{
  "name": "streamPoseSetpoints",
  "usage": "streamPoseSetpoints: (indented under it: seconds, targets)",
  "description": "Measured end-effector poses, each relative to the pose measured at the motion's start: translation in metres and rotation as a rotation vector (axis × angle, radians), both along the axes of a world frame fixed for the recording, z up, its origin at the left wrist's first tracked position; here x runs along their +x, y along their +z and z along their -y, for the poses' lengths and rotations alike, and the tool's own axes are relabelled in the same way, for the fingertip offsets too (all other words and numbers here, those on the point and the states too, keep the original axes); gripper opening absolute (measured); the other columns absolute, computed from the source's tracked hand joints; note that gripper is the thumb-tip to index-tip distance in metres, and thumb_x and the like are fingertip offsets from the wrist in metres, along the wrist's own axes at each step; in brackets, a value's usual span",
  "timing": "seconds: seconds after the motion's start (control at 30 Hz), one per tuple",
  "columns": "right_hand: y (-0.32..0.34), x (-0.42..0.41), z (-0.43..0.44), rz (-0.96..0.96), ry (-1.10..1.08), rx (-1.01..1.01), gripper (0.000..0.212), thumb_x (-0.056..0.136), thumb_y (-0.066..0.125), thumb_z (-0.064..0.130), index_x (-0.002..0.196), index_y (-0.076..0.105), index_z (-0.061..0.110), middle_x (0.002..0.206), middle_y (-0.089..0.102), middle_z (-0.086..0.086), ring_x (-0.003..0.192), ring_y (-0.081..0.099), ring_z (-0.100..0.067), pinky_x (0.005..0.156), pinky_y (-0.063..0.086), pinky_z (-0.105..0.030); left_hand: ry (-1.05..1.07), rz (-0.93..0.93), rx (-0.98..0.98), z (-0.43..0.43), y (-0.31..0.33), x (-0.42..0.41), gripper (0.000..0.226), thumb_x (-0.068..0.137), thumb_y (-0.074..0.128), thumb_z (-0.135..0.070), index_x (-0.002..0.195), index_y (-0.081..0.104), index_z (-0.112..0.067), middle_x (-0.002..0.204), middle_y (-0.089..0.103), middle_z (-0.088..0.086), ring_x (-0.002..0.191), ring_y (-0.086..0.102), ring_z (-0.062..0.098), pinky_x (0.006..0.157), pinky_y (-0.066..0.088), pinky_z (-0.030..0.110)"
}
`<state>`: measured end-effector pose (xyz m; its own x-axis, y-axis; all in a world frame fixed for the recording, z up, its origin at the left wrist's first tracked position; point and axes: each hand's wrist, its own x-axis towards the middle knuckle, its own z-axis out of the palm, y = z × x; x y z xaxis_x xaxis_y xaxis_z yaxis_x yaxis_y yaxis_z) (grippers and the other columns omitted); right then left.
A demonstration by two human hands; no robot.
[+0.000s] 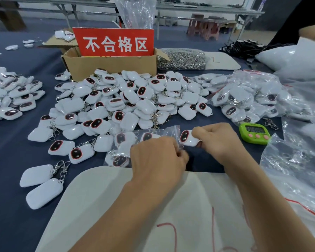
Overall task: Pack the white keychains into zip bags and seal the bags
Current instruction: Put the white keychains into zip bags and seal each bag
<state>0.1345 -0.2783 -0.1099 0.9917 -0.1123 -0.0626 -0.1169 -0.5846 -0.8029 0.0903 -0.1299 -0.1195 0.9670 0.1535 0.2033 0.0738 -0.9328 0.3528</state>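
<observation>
Noted: right hand (218, 140) pinches a keychain (187, 138) at the bag (162, 131) mouth; left hand (156, 157) grips the bag's edge. Keychain judged light, rigid, smooth: hold by its sides. Bag limp, slippery.

1. I see a cardboard box (109, 67) toward the back of the blue tablecloth (11, 155), flaps open, with a red sign (115, 41) in white characters standing in it.
2. Just right of the box lies a clear bag of metal clasps (184, 59).
3. A green timer (254, 133) with pink buttons sits to the right.
4. A white mat (102, 197) with red marks lies nearest me.
5. Stools (205, 27) stand far behind.
</observation>
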Motion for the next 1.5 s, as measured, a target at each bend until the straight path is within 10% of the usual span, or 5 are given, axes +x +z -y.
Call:
streamPoseSetpoints:
  seconds: [0.27,0.6,0.73,0.93,1.5]
  targets:
    - [-0.003,-0.006,-0.014,-0.031,0.276,0.113,0.037,0.094,0.065,0.028,0.067,0.063,0.002,0.058,0.049,-0.009,0.06,0.039,-0.012,0.057,0.035,-0.029,-0.107,0.284,-0.347,-0.003,0.0,-0.006,0.023,0.082,0.054,-0.041,0.064,0.05,-0.027,0.049,0.049,-0.01,0.059,0.05,0.016,0.059,0.038,0.029]
    - [-0.017,0.015,0.011,0.274,-0.285,0.156,0.018,0.088,0.066,0.028,0.085,0.082,0.036,0.068,0.071,0.014,0.055,0.056,0.005,0.06,0.044,-0.021,0.136,0.497,-0.804,-0.039,0.011,0.014,0.021,0.081,0.057,-0.035,0.064,0.061,-0.024,0.047,0.044,-0.005,0.049,0.037,0.012,0.053,0.037,0.035]
    - [-0.027,0.029,0.005,0.289,-0.137,-0.028,0.047,0.094,0.055,0.006,0.131,0.069,0.031,0.11,0.067,0.012,0.078,0.061,0.009,0.073,0.043,-0.006,0.391,0.517,-1.108,-0.067,0.017,0.026,0.025,0.078,0.059,-0.026,0.053,0.061,-0.024,0.039,0.031,-0.009,0.044,0.026,0.011,0.054,0.027,0.032]
    - [-0.024,0.042,-0.009,0.167,0.139,-0.333,0.054,0.101,0.051,0.012,0.15,0.049,0.033,0.152,0.052,-0.002,0.14,0.044,-0.024,0.121,0.03,-0.042,0.412,0.526,-1.171,-0.069,0.016,0.029,0.028,0.075,0.058,-0.026,0.046,0.054,-0.025,0.039,0.031,-0.009,0.044,0.024,0.012,0.054,0.022,0.032]
    - [-0.025,0.007,0.004,0.309,-0.36,0.315,0.023,0.104,0.046,0.02,0.092,0.065,0.025,0.068,0.067,0.004,0.049,0.061,-0.013,0.049,0.043,-0.028,0.215,0.56,-1.086,-0.088,0.011,0.033,0.026,0.081,0.061,-0.019,0.055,0.063,-0.02,0.044,0.039,-0.013,0.047,0.033,0.007,0.05,0.029,0.025]
